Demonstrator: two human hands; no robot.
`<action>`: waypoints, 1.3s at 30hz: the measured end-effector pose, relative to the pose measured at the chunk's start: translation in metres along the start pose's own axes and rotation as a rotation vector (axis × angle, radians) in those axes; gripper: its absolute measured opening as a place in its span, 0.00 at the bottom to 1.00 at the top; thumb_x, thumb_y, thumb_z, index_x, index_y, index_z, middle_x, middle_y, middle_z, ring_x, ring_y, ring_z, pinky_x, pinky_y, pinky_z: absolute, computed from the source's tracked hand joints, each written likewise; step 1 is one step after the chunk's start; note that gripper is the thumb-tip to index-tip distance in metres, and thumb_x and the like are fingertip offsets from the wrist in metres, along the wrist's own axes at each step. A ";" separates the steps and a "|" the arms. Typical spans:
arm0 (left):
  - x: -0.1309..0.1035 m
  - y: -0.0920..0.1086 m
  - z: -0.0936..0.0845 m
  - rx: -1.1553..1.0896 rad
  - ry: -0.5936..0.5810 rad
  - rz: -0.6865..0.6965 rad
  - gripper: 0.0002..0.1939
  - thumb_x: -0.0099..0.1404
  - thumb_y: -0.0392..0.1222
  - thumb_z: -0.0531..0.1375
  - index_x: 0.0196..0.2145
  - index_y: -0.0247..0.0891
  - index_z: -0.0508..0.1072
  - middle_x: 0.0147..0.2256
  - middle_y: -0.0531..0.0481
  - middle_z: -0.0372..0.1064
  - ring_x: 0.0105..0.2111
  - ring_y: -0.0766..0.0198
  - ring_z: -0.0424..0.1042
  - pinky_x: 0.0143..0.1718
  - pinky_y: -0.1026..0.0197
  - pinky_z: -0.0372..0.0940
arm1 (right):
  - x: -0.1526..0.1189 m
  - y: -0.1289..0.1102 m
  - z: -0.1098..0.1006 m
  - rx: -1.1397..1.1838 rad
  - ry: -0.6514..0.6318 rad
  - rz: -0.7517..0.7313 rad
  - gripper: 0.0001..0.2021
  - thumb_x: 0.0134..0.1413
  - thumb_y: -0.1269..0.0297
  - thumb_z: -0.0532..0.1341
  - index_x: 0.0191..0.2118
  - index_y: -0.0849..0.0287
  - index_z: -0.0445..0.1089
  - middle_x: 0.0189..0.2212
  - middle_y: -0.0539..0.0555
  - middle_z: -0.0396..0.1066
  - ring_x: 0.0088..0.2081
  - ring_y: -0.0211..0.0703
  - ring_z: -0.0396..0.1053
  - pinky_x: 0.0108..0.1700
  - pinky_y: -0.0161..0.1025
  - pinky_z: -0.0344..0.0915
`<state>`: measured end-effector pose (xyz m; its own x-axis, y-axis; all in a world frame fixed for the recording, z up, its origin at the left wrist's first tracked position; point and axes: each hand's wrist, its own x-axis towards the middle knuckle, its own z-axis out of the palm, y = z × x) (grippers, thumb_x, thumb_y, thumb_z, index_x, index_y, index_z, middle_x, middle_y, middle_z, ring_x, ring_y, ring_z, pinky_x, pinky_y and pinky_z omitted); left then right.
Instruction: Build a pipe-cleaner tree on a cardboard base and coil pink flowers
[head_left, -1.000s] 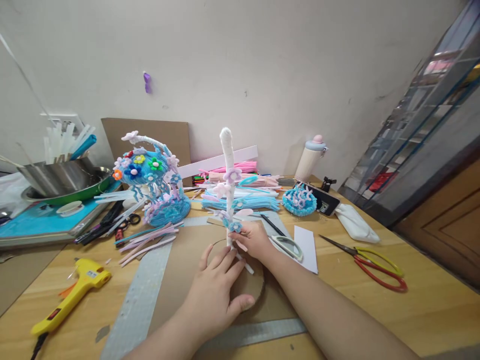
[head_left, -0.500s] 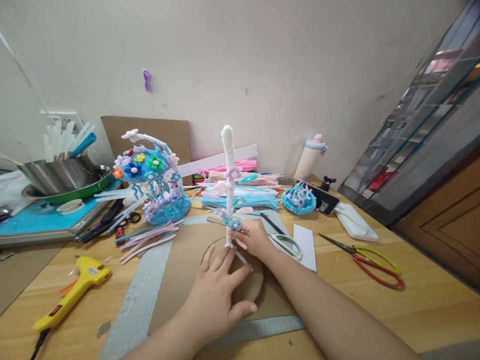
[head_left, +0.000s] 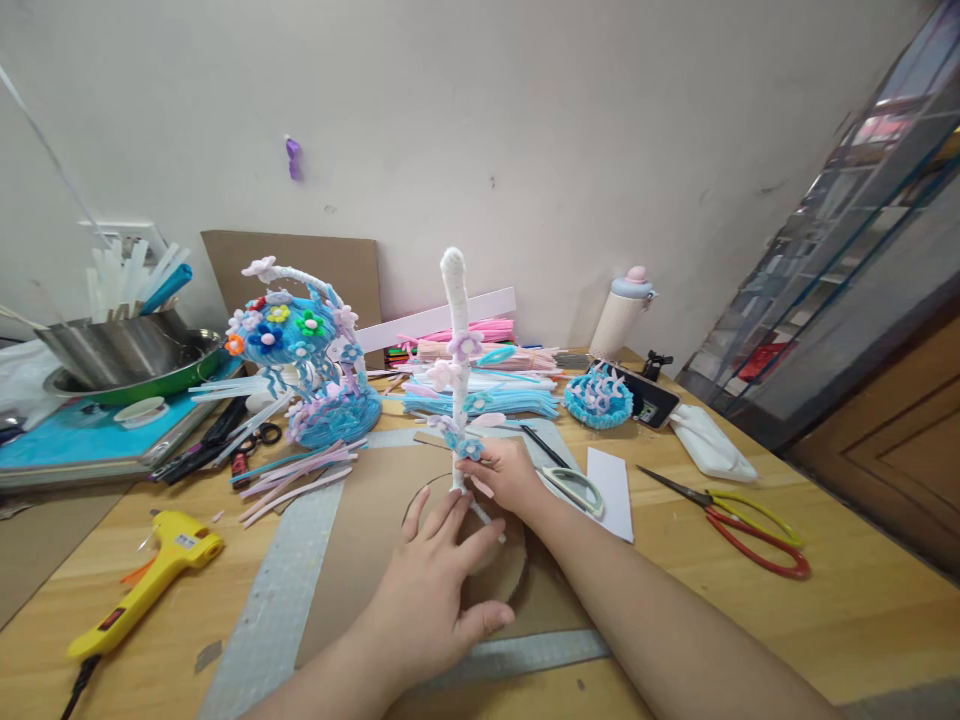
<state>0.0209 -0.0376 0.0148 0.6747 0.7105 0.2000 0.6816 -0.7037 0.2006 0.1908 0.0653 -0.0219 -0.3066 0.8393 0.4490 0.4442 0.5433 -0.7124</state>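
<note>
A white fuzzy stem [head_left: 454,290], trimmed with lilac, pink and blue pipe-cleaner flowers, stands upright on a round cardboard disc [head_left: 495,575]. My right hand [head_left: 506,475] is closed around the lower stem, just beside a blue flower [head_left: 469,449]. Fingers spread, my left hand [head_left: 439,575] lies over the disc and touches the white foot of the stem. One white leg of the foot [head_left: 484,515] shows between its fingers; the rest is hidden. Under the disc is a larger cardboard sheet [head_left: 352,560] on a grey cutting mat [head_left: 262,600].
A yellow glue gun [head_left: 142,580] lies at left, scissors [head_left: 727,515] at right. Behind stand a blue flowered pipe-cleaner lamp-like piece [head_left: 307,350], bundles of pipe cleaners [head_left: 480,400], a small blue basket-like piece [head_left: 598,398] and a bottle [head_left: 622,310]. A metal bowl [head_left: 120,350] sits far left.
Both hands keep nearly the same places on the stem and its foot. The view has shifted very slightly.
</note>
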 end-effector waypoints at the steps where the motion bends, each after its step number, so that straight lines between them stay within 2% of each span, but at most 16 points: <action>1: 0.000 -0.001 -0.001 0.006 0.015 -0.014 0.34 0.60 0.64 0.51 0.61 0.49 0.55 0.61 0.44 0.53 0.61 0.46 0.47 0.60 0.36 0.36 | 0.000 0.000 0.000 0.000 0.001 -0.004 0.15 0.56 0.54 0.58 0.26 0.59 0.72 0.24 0.51 0.71 0.28 0.41 0.66 0.32 0.35 0.58; 3: 0.000 -0.005 -0.002 0.030 0.067 -0.050 0.33 0.63 0.60 0.50 0.62 0.47 0.52 0.62 0.45 0.52 0.61 0.49 0.48 0.61 0.38 0.34 | 0.000 -0.001 0.000 0.000 0.002 -0.011 0.15 0.56 0.54 0.58 0.27 0.59 0.72 0.23 0.50 0.71 0.27 0.41 0.66 0.31 0.35 0.58; 6: 0.002 -0.013 -0.001 0.062 0.108 -0.088 0.30 0.65 0.56 0.49 0.62 0.44 0.53 0.61 0.47 0.55 0.61 0.52 0.51 0.61 0.41 0.29 | 0.000 -0.002 -0.001 -0.001 0.001 -0.017 0.15 0.57 0.55 0.57 0.27 0.58 0.72 0.23 0.50 0.70 0.27 0.40 0.65 0.31 0.35 0.58; 9: 0.004 -0.019 0.001 0.066 0.085 -0.079 0.29 0.66 0.56 0.48 0.61 0.43 0.56 0.60 0.47 0.56 0.60 0.53 0.52 0.61 0.43 0.26 | 0.000 -0.004 -0.001 -0.003 0.002 -0.017 0.15 0.57 0.55 0.57 0.27 0.58 0.72 0.23 0.50 0.70 0.27 0.41 0.65 0.31 0.35 0.58; 14: 0.007 -0.020 0.002 0.052 0.073 -0.076 0.29 0.66 0.57 0.48 0.60 0.41 0.57 0.58 0.46 0.60 0.59 0.53 0.55 0.61 0.43 0.28 | -0.001 -0.005 -0.001 -0.007 0.007 -0.025 0.16 0.57 0.54 0.56 0.25 0.57 0.71 0.21 0.49 0.69 0.26 0.40 0.64 0.31 0.35 0.57; 18: 0.007 -0.016 0.003 0.025 0.040 -0.091 0.31 0.65 0.59 0.49 0.59 0.39 0.57 0.59 0.45 0.59 0.60 0.51 0.53 0.61 0.43 0.27 | 0.000 -0.005 -0.001 -0.001 0.012 -0.032 0.16 0.57 0.54 0.57 0.25 0.58 0.71 0.22 0.50 0.69 0.27 0.40 0.65 0.31 0.35 0.57; 20: 0.006 -0.017 0.001 0.016 0.038 -0.080 0.31 0.64 0.58 0.50 0.60 0.40 0.57 0.59 0.45 0.59 0.60 0.51 0.53 0.61 0.41 0.28 | 0.000 -0.004 -0.001 0.006 0.009 -0.032 0.16 0.57 0.54 0.57 0.26 0.59 0.71 0.23 0.50 0.69 0.27 0.41 0.65 0.31 0.35 0.57; 22: 0.004 -0.021 -0.002 0.006 0.074 -0.109 0.26 0.66 0.54 0.49 0.59 0.42 0.58 0.58 0.47 0.61 0.58 0.53 0.55 0.60 0.41 0.32 | 0.001 -0.004 -0.001 0.017 0.003 -0.033 0.15 0.57 0.55 0.57 0.26 0.59 0.71 0.23 0.50 0.70 0.28 0.40 0.65 0.31 0.34 0.58; 25: 0.003 -0.036 -0.006 -0.002 0.196 -0.249 0.17 0.68 0.43 0.48 0.53 0.46 0.65 0.54 0.49 0.65 0.55 0.56 0.59 0.58 0.42 0.43 | 0.000 -0.004 0.000 0.025 0.001 -0.029 0.15 0.56 0.56 0.58 0.25 0.59 0.71 0.22 0.50 0.69 0.27 0.40 0.64 0.31 0.34 0.57; 28: 0.003 -0.053 -0.008 -0.017 0.255 -0.307 0.16 0.67 0.35 0.49 0.46 0.50 0.71 0.52 0.51 0.65 0.53 0.55 0.60 0.52 0.43 0.51 | -0.001 -0.003 0.000 0.029 0.006 -0.025 0.14 0.56 0.57 0.58 0.26 0.59 0.72 0.21 0.49 0.68 0.27 0.40 0.64 0.30 0.34 0.57; 31: 0.003 -0.059 -0.008 -0.027 0.215 -0.253 0.17 0.66 0.35 0.51 0.45 0.55 0.72 0.54 0.53 0.63 0.53 0.54 0.59 0.51 0.44 0.53 | -0.001 -0.002 0.000 0.038 0.006 -0.023 0.12 0.56 0.58 0.58 0.28 0.59 0.73 0.23 0.50 0.70 0.28 0.41 0.66 0.31 0.34 0.58; 35: 0.005 -0.050 -0.005 0.029 0.144 -0.229 0.17 0.66 0.36 0.52 0.47 0.56 0.71 0.56 0.54 0.62 0.56 0.53 0.57 0.53 0.41 0.50 | 0.000 -0.001 0.001 0.048 0.005 -0.020 0.11 0.56 0.59 0.59 0.28 0.59 0.73 0.24 0.50 0.71 0.28 0.41 0.67 0.32 0.35 0.59; 39: 0.005 -0.042 0.002 0.093 0.128 -0.217 0.18 0.66 0.36 0.52 0.49 0.58 0.69 0.57 0.58 0.61 0.57 0.53 0.56 0.55 0.39 0.47 | -0.001 0.000 0.002 0.057 0.005 -0.022 0.12 0.56 0.58 0.58 0.27 0.58 0.73 0.27 0.51 0.73 0.30 0.42 0.68 0.33 0.35 0.60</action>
<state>-0.0042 -0.0043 0.0056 0.4721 0.8349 0.2829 0.8336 -0.5272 0.1646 0.1891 0.0645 -0.0231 -0.3116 0.8274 0.4672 0.3889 0.5596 -0.7318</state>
